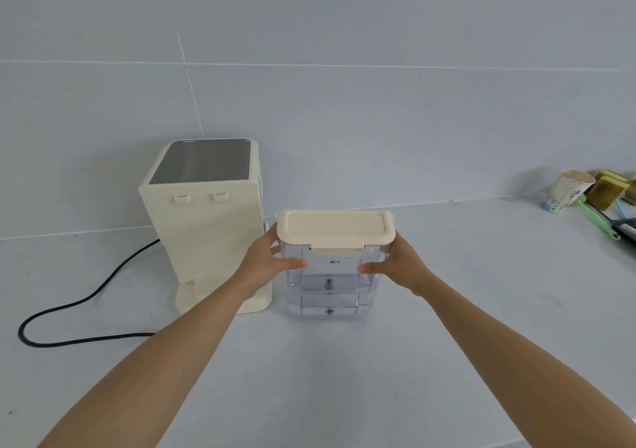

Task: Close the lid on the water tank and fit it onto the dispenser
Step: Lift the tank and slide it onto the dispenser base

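A clear plastic water tank [328, 291] stands upright on the white counter, just right of the dispenser. Its cream lid [335, 227] lies flat and closed on top. My left hand [266, 263] grips the tank's left side below the lid, thumb on the front. On the opposite side my right hand [395, 263] holds it the same way. The cream dispenser [206, 220] has a grey glossy top and shows me its back, with two small tabs near the top and a base foot at the bottom.
A black power cord [79, 310] runs from the dispenser in a loop across the counter [344, 378] to the left. At the far right stand a paper cup [568, 189], yellow sponges [609, 186] and a green-handled tool [599, 218]. A tiled wall rises behind.
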Demonstrator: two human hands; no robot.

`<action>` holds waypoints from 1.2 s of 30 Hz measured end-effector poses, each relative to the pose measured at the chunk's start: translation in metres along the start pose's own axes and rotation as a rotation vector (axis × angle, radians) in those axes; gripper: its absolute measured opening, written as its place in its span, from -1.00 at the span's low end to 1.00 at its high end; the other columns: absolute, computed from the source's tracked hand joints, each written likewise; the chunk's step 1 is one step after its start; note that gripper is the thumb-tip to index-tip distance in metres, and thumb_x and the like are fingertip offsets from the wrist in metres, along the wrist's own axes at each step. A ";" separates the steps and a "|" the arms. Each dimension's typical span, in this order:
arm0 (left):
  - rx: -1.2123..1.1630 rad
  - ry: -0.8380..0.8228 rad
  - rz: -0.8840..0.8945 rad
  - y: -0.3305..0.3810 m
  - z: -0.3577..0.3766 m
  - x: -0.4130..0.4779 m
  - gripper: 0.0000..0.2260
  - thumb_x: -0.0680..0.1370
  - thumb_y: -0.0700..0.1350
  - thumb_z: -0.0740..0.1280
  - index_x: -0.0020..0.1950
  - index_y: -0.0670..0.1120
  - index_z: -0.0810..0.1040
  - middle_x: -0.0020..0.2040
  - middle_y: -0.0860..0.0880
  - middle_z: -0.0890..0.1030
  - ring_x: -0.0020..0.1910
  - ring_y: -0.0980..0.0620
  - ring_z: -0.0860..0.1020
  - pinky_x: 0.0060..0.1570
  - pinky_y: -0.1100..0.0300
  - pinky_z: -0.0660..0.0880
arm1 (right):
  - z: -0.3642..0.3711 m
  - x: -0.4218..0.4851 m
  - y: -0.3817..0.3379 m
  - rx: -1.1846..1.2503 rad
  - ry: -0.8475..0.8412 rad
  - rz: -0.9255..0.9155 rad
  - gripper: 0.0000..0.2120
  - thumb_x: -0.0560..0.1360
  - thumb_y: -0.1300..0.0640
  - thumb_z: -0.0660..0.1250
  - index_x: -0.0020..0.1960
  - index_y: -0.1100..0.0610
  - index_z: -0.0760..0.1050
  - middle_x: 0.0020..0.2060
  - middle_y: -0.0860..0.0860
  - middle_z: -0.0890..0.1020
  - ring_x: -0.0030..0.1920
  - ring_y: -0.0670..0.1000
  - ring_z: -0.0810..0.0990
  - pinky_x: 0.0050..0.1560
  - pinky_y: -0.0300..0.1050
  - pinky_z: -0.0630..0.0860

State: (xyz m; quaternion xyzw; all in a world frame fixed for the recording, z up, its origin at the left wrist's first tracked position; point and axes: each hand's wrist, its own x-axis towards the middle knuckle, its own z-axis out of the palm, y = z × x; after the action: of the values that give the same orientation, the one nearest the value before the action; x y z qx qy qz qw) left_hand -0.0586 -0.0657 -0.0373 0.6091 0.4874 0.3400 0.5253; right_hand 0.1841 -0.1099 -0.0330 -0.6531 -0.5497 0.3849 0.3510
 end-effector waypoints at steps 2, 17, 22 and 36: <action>0.004 0.029 0.017 0.006 -0.010 -0.005 -0.34 0.31 -0.19 0.51 0.35 0.02 0.35 0.35 0.01 0.43 0.36 -0.06 0.35 0.23 0.17 0.30 | 0.001 0.001 -0.014 -0.017 -0.012 -0.031 -0.20 0.23 0.20 0.54 0.38 0.05 0.26 0.25 -0.07 0.47 0.26 -0.03 0.38 0.22 -0.10 0.35; 0.016 0.231 0.023 0.070 -0.128 -0.054 -0.56 0.34 -0.26 0.47 0.16 0.00 0.48 0.10 0.03 0.51 0.09 0.01 0.47 -0.17 0.23 0.47 | 0.061 0.024 -0.135 -0.093 -0.126 -0.205 -0.31 0.25 0.08 0.53 0.29 0.12 0.31 -0.06 -0.05 0.45 0.05 0.03 0.42 0.00 -0.12 0.33; -0.030 0.264 -0.004 0.069 -0.161 -0.055 -0.57 0.35 -0.29 0.45 0.10 0.05 0.44 0.02 0.12 0.50 0.08 0.04 0.48 -0.04 0.16 0.47 | 0.086 0.031 -0.164 -0.079 -0.163 -0.213 -0.30 0.27 0.13 0.52 0.33 0.12 0.29 -0.04 -0.12 0.42 0.08 -0.01 0.38 0.05 -0.15 0.30; 0.027 0.241 -0.087 0.056 -0.203 -0.024 -0.57 0.34 -0.34 0.45 0.12 -0.04 0.46 0.02 -0.11 0.40 0.03 -0.03 0.42 -0.17 0.23 0.47 | 0.126 0.065 -0.175 -0.083 -0.155 -0.156 -0.30 0.23 0.11 0.54 0.30 0.13 0.36 0.13 -0.01 0.51 0.10 -0.01 0.42 0.00 -0.17 0.32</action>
State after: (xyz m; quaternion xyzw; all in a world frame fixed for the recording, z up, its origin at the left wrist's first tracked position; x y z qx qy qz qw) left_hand -0.2405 -0.0242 0.0635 0.5490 0.5776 0.3810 0.4689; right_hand 0.0000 -0.0149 0.0562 -0.5905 -0.6400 0.3826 0.3089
